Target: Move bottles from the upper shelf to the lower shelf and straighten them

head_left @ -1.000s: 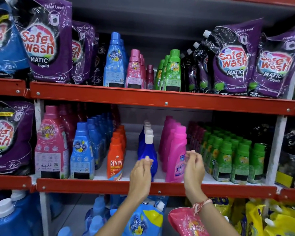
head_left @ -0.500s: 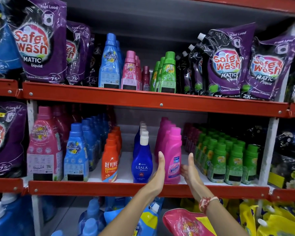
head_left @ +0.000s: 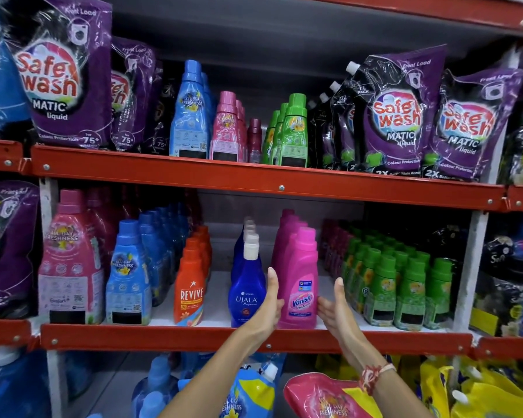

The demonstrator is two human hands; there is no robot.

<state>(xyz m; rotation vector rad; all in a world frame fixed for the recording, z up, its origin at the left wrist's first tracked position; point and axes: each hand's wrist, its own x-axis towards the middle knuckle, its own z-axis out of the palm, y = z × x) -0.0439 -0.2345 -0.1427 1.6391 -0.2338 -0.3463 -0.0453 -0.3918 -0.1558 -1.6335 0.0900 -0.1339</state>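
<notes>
- Left hand (head_left: 267,309) stands flat and open, palm pressed to the left flank of the pink Vanish bottle (head_left: 299,282), thumb up; the grip holds nothing, it only braces.
- Right hand (head_left: 337,309) is open too, palm turned to the bottle's right flank, fingers spread; I cannot tell whether it touches or sits just shy of it.
- The Vanish bottle sits upright at the near edge of the lower shelf (head_left: 254,337), label out, heading a row of pink bottles running far into the shelf.
- First risk: uneven pressure. If the left palm shoves harder than the right, the bottle twists or tips right, toward the green bottles (head_left: 405,291).
- Second risk: the back of the left hand is right against the blue Ujala bottle (head_left: 246,285). It looks tall, with a narrow neck, and I'd say a nudge could rock it into the orange Revive bottle (head_left: 191,288), just beside it on the left.
- Third risk: that near edge. Pull the bottle forward while squaring it and it could slide off the red lip and drop onto the pouches below.
- Outward and up: the upper shelf (head_left: 254,179) carries blue, pink and green bottles (head_left: 290,131) between purple Safe Wash pouches (head_left: 67,73), so plenty is left to bring down, and the lower rows look tight.
</notes>
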